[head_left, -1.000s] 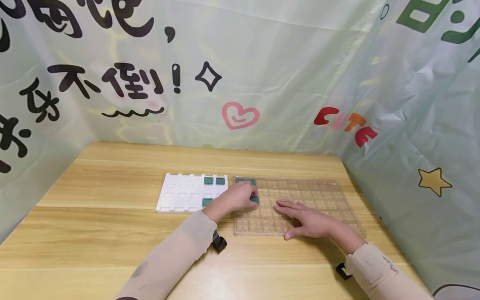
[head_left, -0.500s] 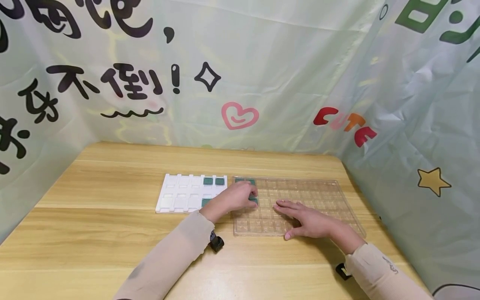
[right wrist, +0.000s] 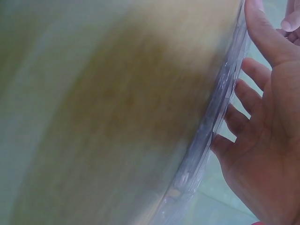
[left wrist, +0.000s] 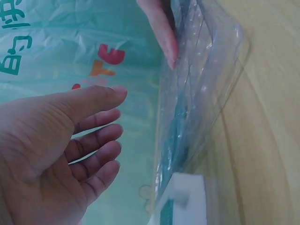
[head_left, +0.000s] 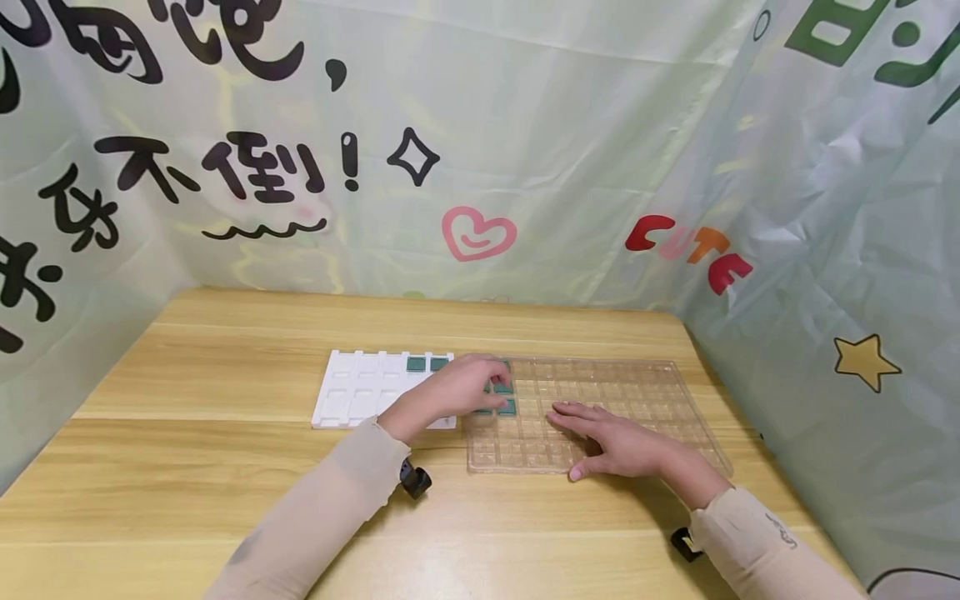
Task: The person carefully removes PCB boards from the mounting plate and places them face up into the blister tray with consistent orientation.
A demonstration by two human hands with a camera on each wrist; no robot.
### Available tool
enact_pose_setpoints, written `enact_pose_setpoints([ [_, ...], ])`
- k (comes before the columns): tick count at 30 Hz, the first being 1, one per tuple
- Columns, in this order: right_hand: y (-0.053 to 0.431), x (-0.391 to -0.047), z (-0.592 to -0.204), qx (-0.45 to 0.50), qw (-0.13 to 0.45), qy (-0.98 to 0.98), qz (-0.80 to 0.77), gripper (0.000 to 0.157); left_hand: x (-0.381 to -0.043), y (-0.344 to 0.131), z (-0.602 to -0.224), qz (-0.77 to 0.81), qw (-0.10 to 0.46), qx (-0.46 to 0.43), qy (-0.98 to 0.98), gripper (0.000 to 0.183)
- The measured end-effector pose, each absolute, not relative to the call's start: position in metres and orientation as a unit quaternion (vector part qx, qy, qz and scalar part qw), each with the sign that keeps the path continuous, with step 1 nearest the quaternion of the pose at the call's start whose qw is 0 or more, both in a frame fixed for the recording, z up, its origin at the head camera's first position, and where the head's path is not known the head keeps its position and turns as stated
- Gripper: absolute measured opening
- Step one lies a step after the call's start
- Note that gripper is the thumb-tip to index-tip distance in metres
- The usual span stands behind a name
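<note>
My left hand hovers over the left end of a clear plastic compartment tray. Its fingers are loosely bent, and the left wrist view shows nothing between the thumb and fingertips. Small green square chips, one of them a chip near the thumb, sit in the clear tray's leftmost compartments; the hand covers part of them. My right hand rests spread on the middle of the clear tray, thumb at its front edge. Beside it on the left lies a white slotted tray with green chips in its back row, partly behind my left forearm.
Both trays lie on a wooden table. A printed fabric curtain hangs behind the table and along its sides. Each wrist carries a small black camera, such as the left wrist camera.
My left hand has let go of a green chip in the clear tray, and drawn back left and slightly up, uncovering more chips there. The right hand has stayed in place.
</note>
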State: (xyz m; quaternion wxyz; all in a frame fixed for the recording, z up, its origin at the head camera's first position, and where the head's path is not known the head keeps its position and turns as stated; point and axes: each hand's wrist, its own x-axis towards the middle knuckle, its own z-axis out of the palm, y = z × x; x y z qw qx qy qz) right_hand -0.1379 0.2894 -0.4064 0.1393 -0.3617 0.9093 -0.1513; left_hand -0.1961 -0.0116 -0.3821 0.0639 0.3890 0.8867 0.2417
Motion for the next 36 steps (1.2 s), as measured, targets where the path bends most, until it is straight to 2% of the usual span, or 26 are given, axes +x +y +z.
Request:
enact_pose_setpoints([
  [24,0.289,-0.137,-0.407,-0.355,0.139,0.913,-0.147,0.088,-0.202,-0.073,-0.383,0.250,0.039,0.381,0.889,0.030],
  [36,0.288,-0.137,-0.407,-0.353,0.141,0.913,-0.151,0.088,-0.212,-0.099,-0.387,0.269,0.052,0.346,0.897,0.044],
])
